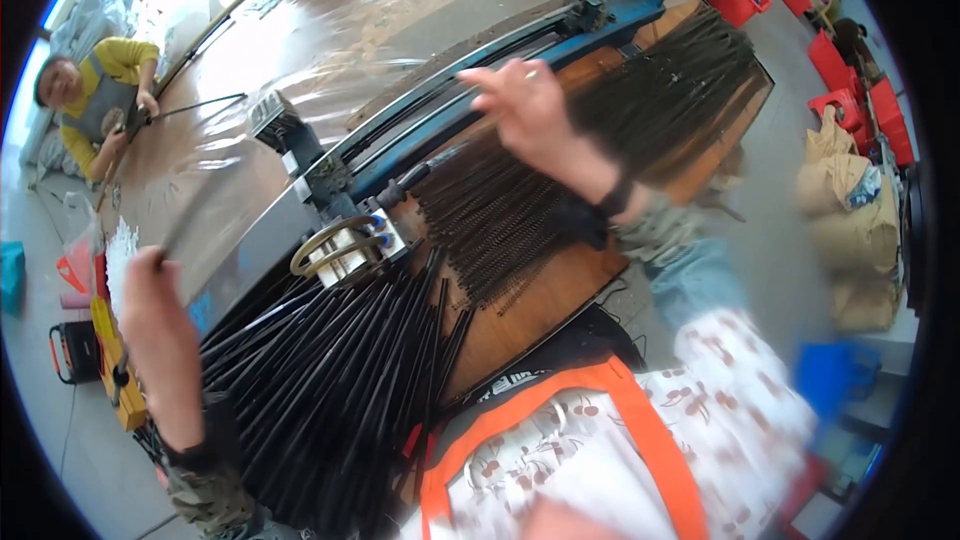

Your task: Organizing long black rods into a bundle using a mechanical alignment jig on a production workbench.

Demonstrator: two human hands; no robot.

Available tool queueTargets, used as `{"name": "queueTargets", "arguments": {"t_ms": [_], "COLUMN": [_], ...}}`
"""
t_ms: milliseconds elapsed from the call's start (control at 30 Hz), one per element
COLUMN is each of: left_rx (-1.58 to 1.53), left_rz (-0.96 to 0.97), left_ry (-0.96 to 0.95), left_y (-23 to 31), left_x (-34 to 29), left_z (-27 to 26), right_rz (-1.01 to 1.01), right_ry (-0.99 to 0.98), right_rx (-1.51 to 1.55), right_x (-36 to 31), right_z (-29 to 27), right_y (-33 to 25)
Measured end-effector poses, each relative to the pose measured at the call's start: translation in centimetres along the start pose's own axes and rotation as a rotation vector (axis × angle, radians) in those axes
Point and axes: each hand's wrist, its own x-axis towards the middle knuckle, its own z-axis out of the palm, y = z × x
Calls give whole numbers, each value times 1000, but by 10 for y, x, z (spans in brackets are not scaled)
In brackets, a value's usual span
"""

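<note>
My left hand (163, 340), smeared by motion, is raised at the left with its fingers closed round a dark thin tube (200, 202), which shows only as a blurred streak. Below and right of it lies a fanned pile of long black tubes (330, 390). Over the blue metal rail of a bench machine (420, 140) hovers my right hand (530, 115), fingers stretched out and nothing visible in them. Many long dark coil springs (500, 225) lie beneath my right wrist. The machine's metal clamp block with a looped hose (350, 252) stands between the tubes and the springs.
Across the plastic-covered table (340, 30), a person in yellow sleeves (115, 90) holds a dark tool. Red bins (840, 90) and tan sacks (850, 210) stand at the right. A yellow bar (118, 370) and a black-orange case (75, 352) are at the left.
</note>
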Motion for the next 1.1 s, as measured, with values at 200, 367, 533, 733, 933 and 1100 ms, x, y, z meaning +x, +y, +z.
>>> {"name": "queueTargets", "arguments": {"t_ms": [200, 367, 533, 733, 933, 1100], "left_rx": [180, 98, 119, 20, 0, 44], "left_rz": [134, 18, -144, -200, -226, -50], "left_ry": [238, 232, 124, 105, 60, -169], "left_y": [-58, -61, -88, -109, -119, -95], "left_x": [1, -25, -74, -90, -74, -58], "left_z": [-49, -52, -61, -51, -26, 26], "right_rz": [397, 14, -129, -309, -347, -188], "right_ry": [-310, -403, -452, -627, -244, -349], "right_rx": [485, 776, 595, 466, 97, -275], "right_x": [23, 98, 96, 108, 88, 40], "right_z": [52, 117, 158, 158, 123, 16], "right_y": [-12, -79, -87, -109, -43, 91]}}
